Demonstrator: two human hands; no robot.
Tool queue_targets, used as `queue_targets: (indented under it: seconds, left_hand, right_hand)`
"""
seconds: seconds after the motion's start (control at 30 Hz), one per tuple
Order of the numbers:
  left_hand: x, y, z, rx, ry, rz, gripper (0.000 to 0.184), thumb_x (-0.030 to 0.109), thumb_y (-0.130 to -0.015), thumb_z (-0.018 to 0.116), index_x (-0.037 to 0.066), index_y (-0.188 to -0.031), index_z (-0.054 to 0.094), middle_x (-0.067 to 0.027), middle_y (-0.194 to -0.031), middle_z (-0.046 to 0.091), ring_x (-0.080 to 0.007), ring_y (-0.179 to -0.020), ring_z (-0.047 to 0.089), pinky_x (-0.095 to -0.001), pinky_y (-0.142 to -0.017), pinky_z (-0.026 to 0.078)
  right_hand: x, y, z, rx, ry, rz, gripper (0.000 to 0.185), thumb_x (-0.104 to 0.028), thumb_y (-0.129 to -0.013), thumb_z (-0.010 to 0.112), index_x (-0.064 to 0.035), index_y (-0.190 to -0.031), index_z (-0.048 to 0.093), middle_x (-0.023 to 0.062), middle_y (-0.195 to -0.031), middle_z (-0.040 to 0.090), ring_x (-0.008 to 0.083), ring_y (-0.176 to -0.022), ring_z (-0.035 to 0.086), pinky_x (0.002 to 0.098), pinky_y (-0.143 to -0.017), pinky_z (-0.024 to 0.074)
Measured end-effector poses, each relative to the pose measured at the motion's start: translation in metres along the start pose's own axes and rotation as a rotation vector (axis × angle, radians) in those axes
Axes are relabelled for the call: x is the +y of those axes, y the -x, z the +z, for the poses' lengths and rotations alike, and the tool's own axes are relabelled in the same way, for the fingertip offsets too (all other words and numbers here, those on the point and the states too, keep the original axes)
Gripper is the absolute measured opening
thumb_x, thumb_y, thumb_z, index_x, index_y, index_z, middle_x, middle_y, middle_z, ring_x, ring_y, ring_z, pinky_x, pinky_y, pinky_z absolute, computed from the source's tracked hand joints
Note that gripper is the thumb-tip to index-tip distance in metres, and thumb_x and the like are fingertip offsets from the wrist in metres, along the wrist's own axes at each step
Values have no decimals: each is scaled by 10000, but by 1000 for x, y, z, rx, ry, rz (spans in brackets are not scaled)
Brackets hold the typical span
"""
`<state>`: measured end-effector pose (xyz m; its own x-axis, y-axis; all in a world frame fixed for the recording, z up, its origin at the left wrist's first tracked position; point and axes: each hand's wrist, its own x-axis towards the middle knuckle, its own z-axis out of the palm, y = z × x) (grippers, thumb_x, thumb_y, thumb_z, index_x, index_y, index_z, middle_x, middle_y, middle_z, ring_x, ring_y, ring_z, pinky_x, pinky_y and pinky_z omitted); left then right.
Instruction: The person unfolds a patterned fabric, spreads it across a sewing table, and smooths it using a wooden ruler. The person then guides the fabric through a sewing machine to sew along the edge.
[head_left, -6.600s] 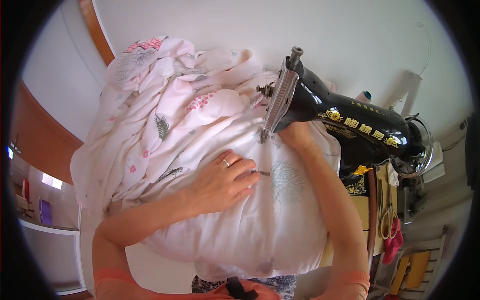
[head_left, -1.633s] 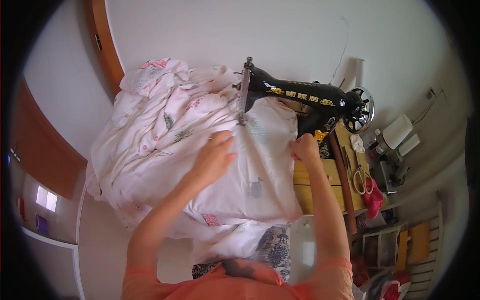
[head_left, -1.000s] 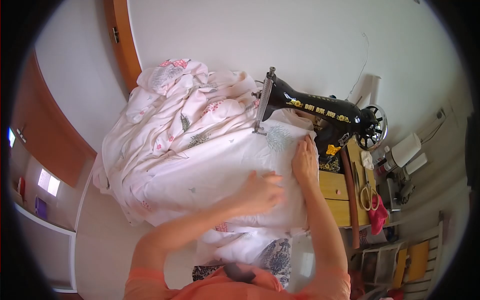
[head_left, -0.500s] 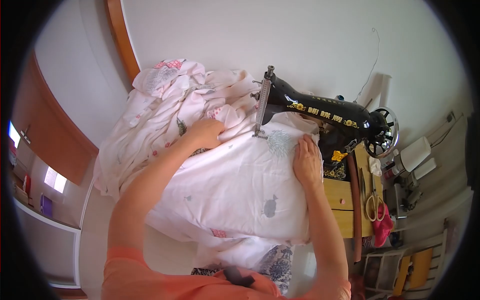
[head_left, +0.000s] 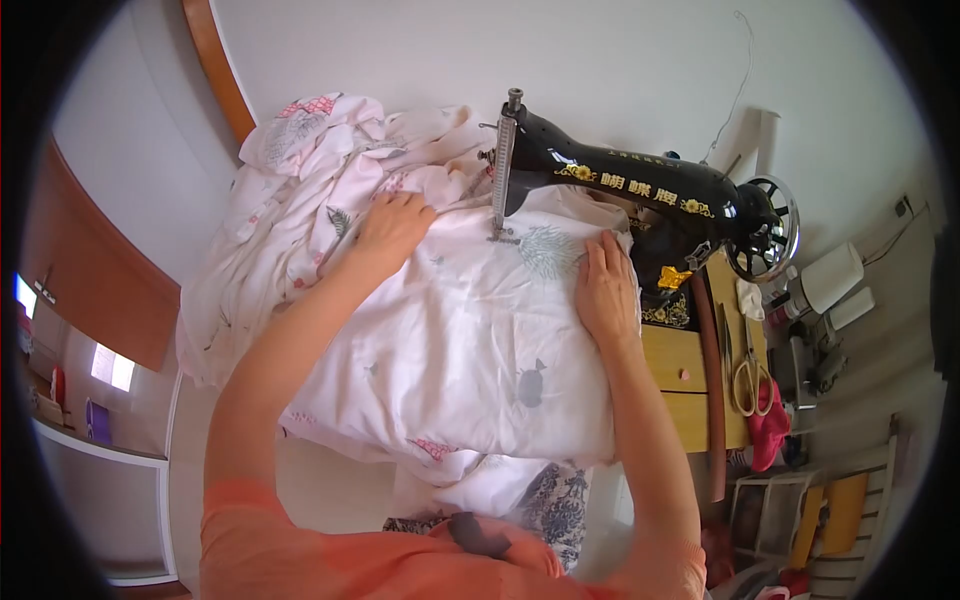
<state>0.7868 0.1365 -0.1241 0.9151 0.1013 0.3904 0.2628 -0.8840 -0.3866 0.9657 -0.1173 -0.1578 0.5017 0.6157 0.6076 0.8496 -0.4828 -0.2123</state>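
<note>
A large white cloth (head_left: 470, 350) with grey and pink prints spreads under the black sewing machine (head_left: 630, 180). The machine's needle bar and presser foot (head_left: 500, 235) stand over the cloth, close to a grey-green spiky print. My left hand (head_left: 397, 230) rests on the cloth left of the presser foot, fingers laid over the fabric and slightly bent. To the right of the foot, my right hand (head_left: 606, 290) lies flat near the cloth's right edge, fingers stretched out. Both hands touch the cloth; neither wraps around anything visible.
Bunched cloth (head_left: 300, 170) is heaped at the back left against the wall. Scissors (head_left: 750, 385) lie on the wooden tabletop (head_left: 675, 360) at right, beside a pink cloth (head_left: 768, 430). The machine's handwheel (head_left: 765, 230) is at its right end. A rack (head_left: 850, 520) stands lower right.
My left hand has gone from gripping a fold of cloth to lying on top of it. The right hand stays flat on the cloth. The whole view has shifted slightly.
</note>
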Motion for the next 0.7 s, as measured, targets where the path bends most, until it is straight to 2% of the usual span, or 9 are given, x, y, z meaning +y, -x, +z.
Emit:
queue_targets:
  seconds: [0.1,0.2,0.3,0.4,0.5,0.53,0.63,0.67,0.7]
  left_hand:
    - [3,12,-15,-120,-28,-174,283,27,-750,548,81,-1024,595,-74,-1033,555,-220,-1024,538,-368,-855,392]
    - [17,10,-38,16,-79,-203,413,12,-740,561,45,-1151,564,-108,-1132,534,-254,-1082,521,-399,-909,386]
    - [48,-3,-54,174,385,-152,410,55,-800,558,5,-1205,521,-123,-1156,536,-262,-1087,517,-433,-899,422]
    - [84,-6,-47,-76,838,-126,431,144,-860,530,-31,-1250,476,-145,-1282,482,-286,-1196,450,-451,-975,373]
    - [116,13,-16,-82,508,-98,500,303,-944,423,36,-1366,386,-119,-1434,355,-259,-1348,286,-455,-1083,231]
    - [115,13,-29,-257,451,-151,565,424,-952,349,91,-1408,346,-116,-1491,268,-266,-1390,207,-494,-1101,170]
    - [109,24,-32,-266,417,-186,570,455,-949,343,134,-1420,336,-106,-1507,238,-296,-1394,191,-531,-1096,151]
    - [109,23,-32,-256,408,-190,572,459,-946,348,137,-1420,338,-104,-1508,236,-306,-1395,186,-529,-1097,149]
    - [111,22,-33,-250,400,-195,575,462,-944,354,140,-1419,340,-102,-1509,233,-317,-1395,180,-528,-1099,148]
  right_hand:
    - [8,-5,9,-63,-13,-22,277,-108,-869,473,16,-1108,536,217,-1274,492,358,-1191,460,399,-1025,360]
    - [15,-11,11,-114,6,-52,284,-89,-841,493,9,-1102,548,221,-1264,499,365,-1189,461,398,-1027,359]
    - [-2,-18,-5,-197,114,-65,285,-98,-839,505,-7,-1104,559,205,-1285,488,341,-1211,451,410,-1034,350]
    - [-26,-23,17,-227,-288,-68,305,-101,-837,502,-23,-1126,564,181,-1293,492,313,-1227,443,435,-1035,341]
    - [-31,-12,22,-193,-225,-300,322,-90,-830,498,-23,-1138,565,168,-1276,511,295,-1215,458,425,-1022,358]
    - [-23,-8,20,-79,-81,-242,328,-62,-828,477,-21,-1141,566,176,-1234,538,308,-1190,473,399,-1005,381]
    - [14,-24,17,-182,26,12,325,-35,-821,473,-17,-1130,573,184,-1207,550,323,-1145,511,379,-965,422]
    - [-1,-41,-10,-379,51,126,341,8,-790,479,-6,-1116,578,193,-1180,561,344,-1089,547,387,-923,455]
    - [2,-50,-6,-281,-14,117,333,11,-793,483,-4,-1112,579,196,-1182,560,351,-1083,550,387,-914,463]
